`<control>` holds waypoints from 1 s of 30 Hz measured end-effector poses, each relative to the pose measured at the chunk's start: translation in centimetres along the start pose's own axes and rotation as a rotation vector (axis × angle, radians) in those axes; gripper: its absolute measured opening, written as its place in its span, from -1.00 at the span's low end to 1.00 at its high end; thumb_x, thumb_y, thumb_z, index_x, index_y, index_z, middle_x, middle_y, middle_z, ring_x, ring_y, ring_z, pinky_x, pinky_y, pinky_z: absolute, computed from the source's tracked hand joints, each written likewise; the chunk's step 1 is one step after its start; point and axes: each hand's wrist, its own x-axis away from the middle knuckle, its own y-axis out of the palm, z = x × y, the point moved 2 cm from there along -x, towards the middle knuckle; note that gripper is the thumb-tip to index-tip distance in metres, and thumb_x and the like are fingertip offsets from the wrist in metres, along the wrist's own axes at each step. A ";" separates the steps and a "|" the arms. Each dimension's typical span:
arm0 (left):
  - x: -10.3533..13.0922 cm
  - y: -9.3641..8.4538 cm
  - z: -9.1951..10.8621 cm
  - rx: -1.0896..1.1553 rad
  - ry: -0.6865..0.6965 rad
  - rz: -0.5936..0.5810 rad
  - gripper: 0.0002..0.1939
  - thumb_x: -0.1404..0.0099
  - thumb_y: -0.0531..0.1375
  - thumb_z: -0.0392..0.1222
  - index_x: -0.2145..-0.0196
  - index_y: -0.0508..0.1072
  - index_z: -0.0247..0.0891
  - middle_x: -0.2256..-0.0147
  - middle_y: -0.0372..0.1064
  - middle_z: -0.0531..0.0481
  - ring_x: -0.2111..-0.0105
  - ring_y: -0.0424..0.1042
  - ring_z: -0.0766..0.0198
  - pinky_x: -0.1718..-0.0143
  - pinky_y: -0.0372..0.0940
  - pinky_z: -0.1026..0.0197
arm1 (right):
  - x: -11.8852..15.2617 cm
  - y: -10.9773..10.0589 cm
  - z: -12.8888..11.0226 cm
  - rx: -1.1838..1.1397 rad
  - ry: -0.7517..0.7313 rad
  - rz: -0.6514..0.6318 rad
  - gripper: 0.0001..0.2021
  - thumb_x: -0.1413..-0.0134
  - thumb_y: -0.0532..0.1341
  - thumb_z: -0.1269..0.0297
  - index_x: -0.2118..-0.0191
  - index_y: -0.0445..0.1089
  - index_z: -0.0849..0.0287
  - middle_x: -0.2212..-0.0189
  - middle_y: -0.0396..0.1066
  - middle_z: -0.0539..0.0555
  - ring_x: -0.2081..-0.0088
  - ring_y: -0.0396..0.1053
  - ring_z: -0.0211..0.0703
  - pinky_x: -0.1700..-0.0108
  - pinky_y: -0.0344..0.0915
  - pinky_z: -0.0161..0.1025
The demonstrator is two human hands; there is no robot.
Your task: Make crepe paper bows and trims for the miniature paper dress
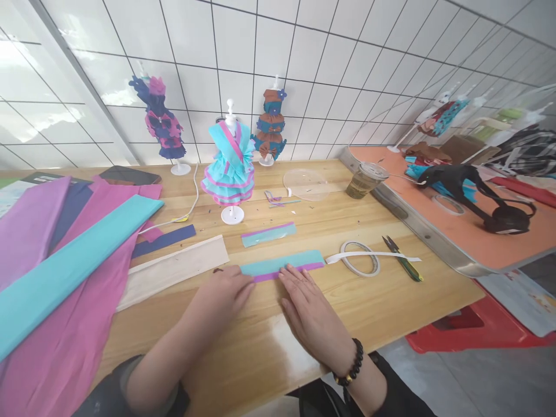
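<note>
A turquoise strip with a purple band along its near edge [282, 263] lies flat on the wooden table; I cannot tell if it is crepe paper or cloth. My left hand [226, 292] has its fingers curled with the thumb close to them, pinching the strip's left end. Flat on the strip's near edge rest the outstretched fingers of my right hand [310, 307], a beaded bracelet on its wrist. Just beyond lies a shorter turquoise and purple strip [269, 234]. White tape [347, 255] trails off to the right from near the strip's end.
At right are a tape roll [377, 267] and thread snips [403, 259]. Behind stands a mini mannequin in a ruffled turquoise dress [230, 165], with two others near the tiled wall. Folded coloured sheets [82, 260] cover the left side. A lidded cup [365, 180] stands near the orange table.
</note>
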 end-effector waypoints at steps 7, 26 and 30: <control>0.3 -1.5 -4.8 0.111 -0.224 0.144 -0.68 -0.25 -0.07 -0.13 0.26 0.46 -0.19 0.28 0.45 -0.01 0.27 0.39 0.17 0.23 0.23 0.16 | -0.8 0.6 -1.7 0.006 -0.054 -0.043 -0.62 -0.18 -0.03 0.38 -0.10 0.16 0.36 -0.10 0.18 0.26 -0.18 0.03 -0.03 -0.16 0.06 0.09; 0.6 -1.4 -3.8 0.049 -0.218 0.159 -0.67 -0.23 -0.02 -0.11 0.16 0.42 -0.27 0.30 0.43 -0.09 0.26 0.38 0.14 0.22 0.24 0.12 | -3.0 1.8 -6.5 -0.042 -0.170 -0.066 -0.63 -0.19 -0.04 0.36 -0.10 0.16 0.32 -0.10 0.19 0.24 -0.17 0.04 -0.07 -0.18 0.04 0.03; 0.4 -0.9 -3.5 0.017 -0.169 0.119 -0.65 -0.19 0.05 -0.06 0.13 0.41 -0.25 0.28 0.40 -0.10 0.24 0.35 0.11 0.20 0.22 0.11 | -2.1 0.9 -4.5 0.005 -0.093 -0.063 -0.63 -0.18 -0.02 0.36 -0.08 0.18 0.33 -0.09 0.21 0.24 -0.16 0.07 -0.06 -0.17 0.04 0.05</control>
